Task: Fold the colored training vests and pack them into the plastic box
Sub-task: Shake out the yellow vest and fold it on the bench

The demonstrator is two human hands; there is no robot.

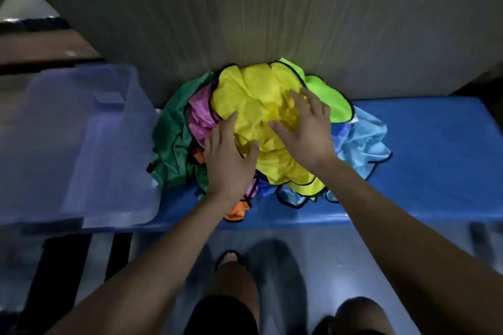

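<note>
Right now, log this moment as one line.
stage: start, none folded | left hand: on yellow vest, fingers spread | right hand: on yellow vest | pile: on blue table | box: left of pile

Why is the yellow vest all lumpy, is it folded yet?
Not folded. The yellow vest is crumpled on top of the pile, full of bumps and creases, with the left hand and right hand resting on it.

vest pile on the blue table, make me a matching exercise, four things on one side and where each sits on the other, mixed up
Things:
1. yellow vest
2. dark green vest
3. light blue vest
4. plastic box

Places:
A. right edge of the pile
B. left of the pile, on the table's left end
C. top of the pile, under both hands
D. left side of the pile

Pairs: 1-C, 2-D, 3-A, 4-B
</note>
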